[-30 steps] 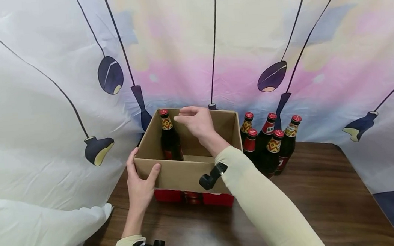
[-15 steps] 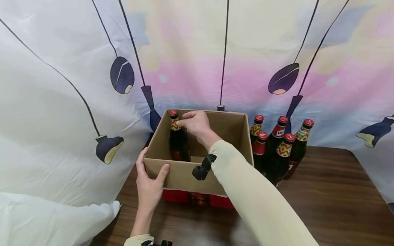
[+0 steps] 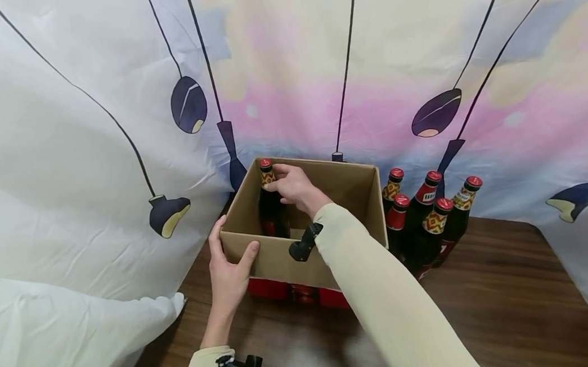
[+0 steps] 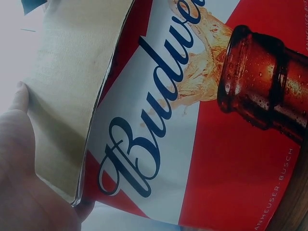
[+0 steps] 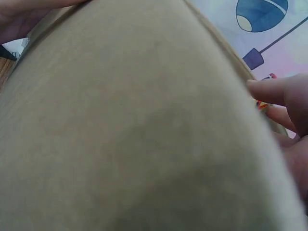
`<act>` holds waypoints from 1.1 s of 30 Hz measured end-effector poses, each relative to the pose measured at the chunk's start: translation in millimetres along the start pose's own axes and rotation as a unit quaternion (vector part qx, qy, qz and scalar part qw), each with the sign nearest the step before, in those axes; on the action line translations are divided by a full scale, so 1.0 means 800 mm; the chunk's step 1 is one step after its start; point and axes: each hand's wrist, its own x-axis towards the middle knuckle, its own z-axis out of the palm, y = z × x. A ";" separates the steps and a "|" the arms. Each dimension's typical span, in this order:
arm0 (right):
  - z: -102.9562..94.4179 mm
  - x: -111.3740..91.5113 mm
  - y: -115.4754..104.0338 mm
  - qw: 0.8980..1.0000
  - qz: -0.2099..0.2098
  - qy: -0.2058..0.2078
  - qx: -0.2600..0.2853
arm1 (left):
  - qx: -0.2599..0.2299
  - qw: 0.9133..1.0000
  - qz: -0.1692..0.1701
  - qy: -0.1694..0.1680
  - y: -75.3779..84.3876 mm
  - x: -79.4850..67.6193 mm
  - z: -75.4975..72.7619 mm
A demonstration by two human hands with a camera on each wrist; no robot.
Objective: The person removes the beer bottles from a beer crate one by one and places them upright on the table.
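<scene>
An uncapped-looking cardboard beer carton point(image 3: 265, 258) stands open-topped on the table, its tan flap folded down over the red front. One dark beer bottle point(image 3: 273, 215) with a red cap is upright inside, by the left wall. My right hand point(image 3: 296, 186) reaches over the front rim and holds that bottle's neck, thumb across the patterned label. In the right wrist view the fingers point(image 5: 288, 91) show past the carton's wall. My left hand point(image 3: 229, 274) grips the carton's front left corner, thumb on the flap point(image 4: 72, 106); the Budweiser print point(image 4: 144, 149) shows beside it.
Several more beer bottles point(image 3: 428, 226) stand close together just right of the carton on the dark wooden table point(image 3: 507, 282). A cloth curtain point(image 3: 288, 83) printed with lamps hangs close behind. White fabric point(image 3: 80, 331) bunches at the table's left edge.
My right hand has moved left and down from above the carton's inside to the bottle's neck. The left hand keeps its hold on the corner. The head view has shifted slightly.
</scene>
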 end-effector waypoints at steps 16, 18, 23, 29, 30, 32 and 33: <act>0.004 0.001 -0.003 0.997 -0.033 0.002 -0.075 | -0.002 1.000 0.002 0.005 0.002 0.000 0.002; 0.007 0.001 -0.003 0.994 -0.046 0.000 -0.095 | -0.002 1.000 0.002 0.007 0.002 -0.001 0.003; 0.016 -0.001 -0.005 0.983 -0.073 0.025 -0.167 | 0.001 1.000 -0.001 0.007 0.003 -0.001 0.003; 0.025 0.000 -0.004 0.960 -0.095 0.057 -0.257 | -0.001 1.000 0.002 0.006 0.002 0.000 0.003; 0.026 0.000 -0.003 0.958 -0.096 0.060 -0.263 | -0.002 1.000 0.002 0.007 0.002 -0.001 0.003; 0.025 0.000 -0.002 0.958 -0.094 0.067 -0.264 | -0.002 1.000 0.003 0.006 0.001 -0.001 0.003; 0.024 -0.001 -0.001 0.959 -0.090 0.073 -0.259 | -0.002 1.000 0.003 0.004 0.001 -0.001 0.003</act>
